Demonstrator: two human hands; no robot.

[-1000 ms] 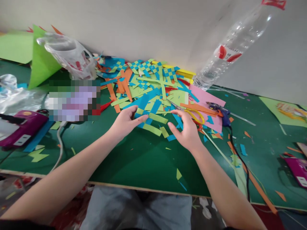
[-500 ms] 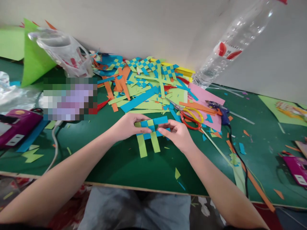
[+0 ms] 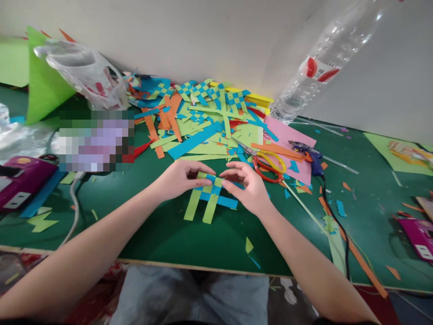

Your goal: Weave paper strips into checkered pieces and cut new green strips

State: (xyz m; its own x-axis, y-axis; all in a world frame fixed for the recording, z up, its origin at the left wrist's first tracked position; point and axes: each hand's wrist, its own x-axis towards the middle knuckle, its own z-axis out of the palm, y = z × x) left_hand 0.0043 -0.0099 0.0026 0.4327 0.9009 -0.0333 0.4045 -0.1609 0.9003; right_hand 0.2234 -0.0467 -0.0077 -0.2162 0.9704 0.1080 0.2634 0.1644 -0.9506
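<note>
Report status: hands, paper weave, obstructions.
Left hand pinching woven paper; right hand at its edge. Strip ends sticking out. Scissors beyond right hand, clear of weave.

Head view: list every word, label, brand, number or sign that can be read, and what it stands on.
No text can be read for certain.
Bottle label: red shapes and dark characters, too small and blurred.
Plastic bag: red marks, too blurred.
Left purple box and right purple box: pale patches, nothing legible.
Pixelated patch: masked.
</note>
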